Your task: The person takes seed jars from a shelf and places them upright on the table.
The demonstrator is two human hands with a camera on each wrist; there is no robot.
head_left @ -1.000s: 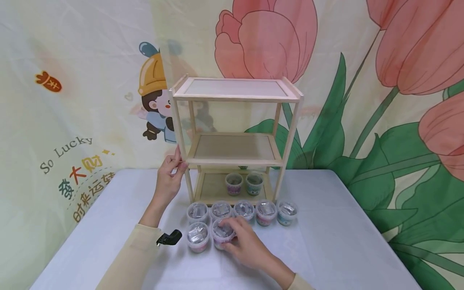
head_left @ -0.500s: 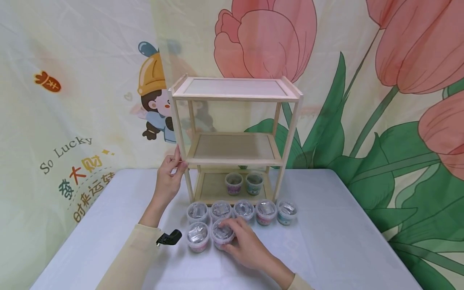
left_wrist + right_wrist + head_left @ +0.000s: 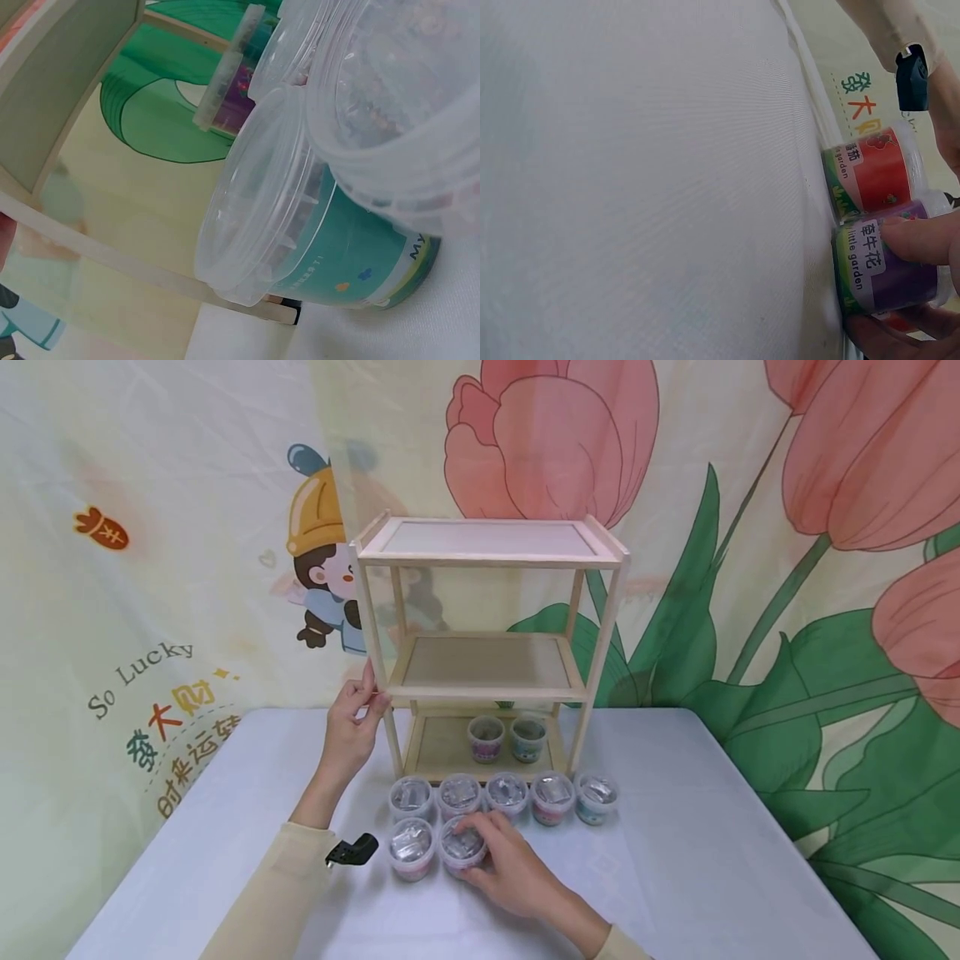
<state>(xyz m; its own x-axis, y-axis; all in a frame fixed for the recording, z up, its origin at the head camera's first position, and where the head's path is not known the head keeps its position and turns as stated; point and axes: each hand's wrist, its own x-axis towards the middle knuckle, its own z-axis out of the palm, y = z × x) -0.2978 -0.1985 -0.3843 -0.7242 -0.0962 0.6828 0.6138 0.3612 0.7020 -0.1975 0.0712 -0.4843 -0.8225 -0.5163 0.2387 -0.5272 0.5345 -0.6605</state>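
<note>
My right hand (image 3: 513, 868) grips a small clear-lidded tub (image 3: 462, 845) in the front row on the table. The right wrist view shows this tub's purple "little garden" label (image 3: 907, 274), with thumb and fingers around its sides. Beside it stands a red-labelled tub (image 3: 881, 176). At the wooden three-tier shelf (image 3: 487, 695), my left hand (image 3: 348, 727) holds the front left post between thumb and fingers, near the middle tier. On the bottom tier sit a purple tub (image 3: 486, 741) and a teal tub (image 3: 528, 741).
Several lidded tubs, including a pink-labelled one (image 3: 552, 799) and a blue one at the right end (image 3: 596, 799), line up before the shelf. A teal-labelled tub (image 3: 345, 240) looms close in the left wrist view. Behind hangs a tulip-printed cloth (image 3: 551, 452).
The view has shifted very slightly. Both hands keep their places, the right on the purple tub and the left on the shelf post.
</note>
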